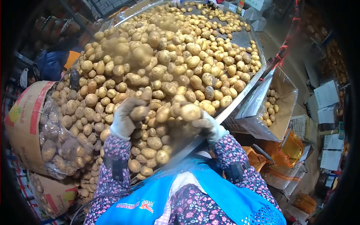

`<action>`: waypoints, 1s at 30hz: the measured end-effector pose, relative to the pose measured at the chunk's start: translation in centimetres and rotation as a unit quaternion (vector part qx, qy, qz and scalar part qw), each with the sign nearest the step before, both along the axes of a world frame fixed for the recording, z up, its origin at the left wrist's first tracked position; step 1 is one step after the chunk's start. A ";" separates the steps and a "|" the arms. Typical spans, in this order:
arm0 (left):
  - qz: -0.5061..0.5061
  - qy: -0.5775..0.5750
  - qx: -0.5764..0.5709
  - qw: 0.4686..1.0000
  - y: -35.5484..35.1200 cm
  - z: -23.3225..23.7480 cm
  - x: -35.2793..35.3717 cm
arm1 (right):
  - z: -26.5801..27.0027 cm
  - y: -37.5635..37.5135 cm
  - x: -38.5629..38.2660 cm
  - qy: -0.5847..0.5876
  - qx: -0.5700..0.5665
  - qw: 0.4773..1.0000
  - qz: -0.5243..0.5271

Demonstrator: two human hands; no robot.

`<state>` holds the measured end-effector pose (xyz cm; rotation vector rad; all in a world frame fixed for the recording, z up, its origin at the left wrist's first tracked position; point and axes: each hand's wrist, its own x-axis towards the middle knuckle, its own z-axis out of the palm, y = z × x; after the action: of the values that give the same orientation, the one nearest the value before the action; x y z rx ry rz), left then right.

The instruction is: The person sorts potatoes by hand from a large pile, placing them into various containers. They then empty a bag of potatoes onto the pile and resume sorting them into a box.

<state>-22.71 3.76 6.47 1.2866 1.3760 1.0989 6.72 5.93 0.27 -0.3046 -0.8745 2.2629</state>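
Both of my hands wear dirty whitish gloves and are over a large heap of potatoes (165, 56). My left hand (125, 117) is closed around a potato (139, 113), thumb and fingers at its sides. My right hand (208, 125) grips another potato (190, 112) at the near right side of the heap. Several potatoes lie between my two hands, and some there are blurred by motion. The heap rests on a metal-edged table (240, 98).
At the left, a cardboard box (29, 125) lined with clear plastic spills potatoes beside the heap. An open lined box (258, 125) with potatoes stands right of the table edge. Beyond it are an orange bag (288, 148) and a white crate (300, 125). Gloved hands (212, 3) show at the far end.
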 end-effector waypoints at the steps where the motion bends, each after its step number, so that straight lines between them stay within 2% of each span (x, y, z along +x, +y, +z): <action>1: -0.101 0.142 0.139 0.975 2.7 -0.4 0.6 | -0.5 -0.4 0.8 -0.105 -0.052 0.992 -0.038; 2: -0.196 0.277 0.274 0.900 5.7 -0.7 1.4 | -0.2 -1.1 1.6 -0.108 -0.053 0.992 -0.040; 3: -0.148 0.202 0.133 0.959 7.9 -0.7 3.6 | 0.6 -2.1 2.6 -0.063 -0.077 0.992 -0.077; 4: -0.096 0.123 -0.013 0.988 10.0 -0.4 6.5 | 1.4 -2.6 3.5 -0.018 -0.102 0.988 -0.114; 5: -0.093 0.281 0.044 0.954 11.9 0.2 9.0 | 1.9 -2.6 4.3 -0.041 -0.088 0.989 -0.112; 6: -0.086 0.432 0.101 0.892 14.0 0.6 11.2 | 1.7 -2.8 5.0 -0.043 -0.088 0.989 -0.114; 8: -0.167 0.568 0.125 0.796 19.1 -1.2 14.0 | 0.9 -3.7 6.2 -0.031 -0.134 0.981 -0.135; 9: -0.208 0.631 0.085 0.743 21.2 -1.4 15.4 | 0.6 -3.8 6.9 -0.023 -0.136 0.982 -0.129; 10: -0.248 0.687 0.044 0.682 23.1 -1.8 16.7 | 0.4 -4.0 7.3 -0.025 -0.138 0.981 -0.131; 12: -0.295 0.723 0.005 0.625 25.7 -2.7 18.9 | 0.0 -4.3 7.9 -0.028 -0.104 0.976 -0.187; 14: -0.287 0.735 0.014 0.614 27.1 -4.7 19.3 | -0.9 -4.2 9.4 -0.020 -0.096 0.983 -0.157; 15: -0.293 0.717 0.009 0.633 26.0 -2.4 19.4 | -2.1 -4.7 10.3 -0.008 -0.121 0.974 -0.191; 16: -0.288 0.657 0.007 0.697 24.2 -0.1 18.7 | -3.1 -5.2 11.1 0.004 -0.147 0.963 -0.226; 17: -0.267 0.527 0.020 0.806 25.2 -2.2 16.5 | -3.4 -5.5 11.8 0.050 -0.155 0.958 -0.235; 18: -0.235 0.317 -0.021 0.919 25.5 -3.9 14.5 | -3.7 -5.4 13.1 0.024 -0.142 0.961 -0.237; 19: -0.202 0.101 -0.016 0.974 24.0 -3.2 13.6 | -3.9 -5.6 14.5 0.020 -0.149 0.961 -0.232; 20: -0.157 -0.126 -0.151 0.968 20.8 0.1 13.7 | -3.9 -5.9 15.3 0.015 -0.156 0.961 -0.229; 21: -0.099 -0.207 -0.183 0.956 18.6 2.0 13.8 | -3.8 -6.2 15.3 0.057 -0.163 0.953 -0.250; 22: -0.154 -0.239 -0.179 0.942 18.5 0.4 11.6 | -4.7 -6.3 15.8 0.072 -0.175 0.942 -0.276; 24: -0.040 -0.258 -0.183 0.948 15.9 -0.4 13.8 | -5.1 -6.3 16.3 0.080 -0.191 0.935 -0.289; 25: -0.103 -0.218 -0.167 0.956 15.7 -2.9 12.6 | -5.8 -6.2 16.1 0.094 -0.191 0.932 -0.294; 26: -0.092 -0.106 -0.097 0.985 14.5 -3.6 14.0 | -5.5 -5.8 15.6 0.057 -0.200 0.929 -0.306; 27: -0.143 0.001 -0.041 0.989 12.9 -3.6 15.3 | -5.6 -5.4 14.9 0.031 -0.209 0.926 -0.314; 28: -0.163 0.189 0.038 0.968 11.1 -3.3 17.0 | -5.6 -5.3 14.1 0.005 -0.220 0.921 -0.321; 29: -0.207 0.332 0.132 0.911 9.6 -4.9 17.8 | -5.3 -5.2 13.0 -0.035 -0.231 0.909 -0.346; 30: -0.245 0.420 0.095 0.868 8.1 -4.2 19.4 | -5.8 -5.2 12.6 -0.050 -0.207 0.909 -0.358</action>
<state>-3.31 11.85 2.25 2.2696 1.4038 0.2976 19.35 0.76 -5.50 -0.7970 -0.2351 1.7111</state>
